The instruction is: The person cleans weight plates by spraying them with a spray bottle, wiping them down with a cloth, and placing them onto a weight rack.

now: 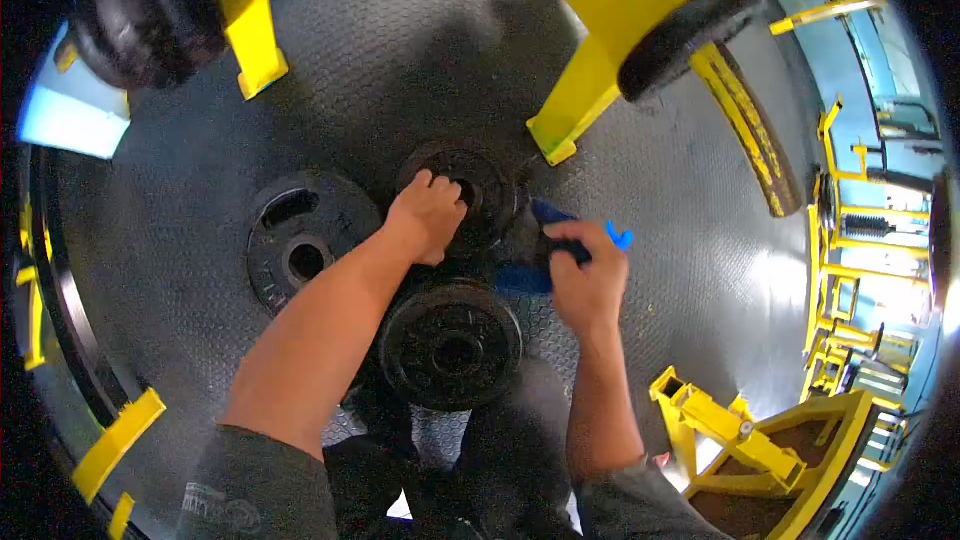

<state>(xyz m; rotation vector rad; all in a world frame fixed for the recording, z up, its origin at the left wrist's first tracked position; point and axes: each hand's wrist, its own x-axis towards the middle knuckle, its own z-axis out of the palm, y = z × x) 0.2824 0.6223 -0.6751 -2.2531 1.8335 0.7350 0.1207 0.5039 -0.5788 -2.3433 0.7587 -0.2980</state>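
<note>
My left hand (428, 218) is closed at the near-left part of a dark weight plate (487, 225), its fingers curled by the centre hole. In my right hand (590, 278) is a blue cloth (525, 278), bunched in the closed fingers just right of that plate; parts of it stick out on several sides and look blurred. Another weight plate (272, 265) with a slot lies flat on the left, partly behind my left forearm. A third, ribbed-edge weight plate (457, 345) sits nearest my legs.
Dark textured rubber flooring (690, 270) surrounds the plates. Yellow machine legs (580, 90) stand ahead, with round black weights (150, 15) at upper left. A yellow frame (740, 430) stands at lower right. More gym racks (870, 250) line the right side.
</note>
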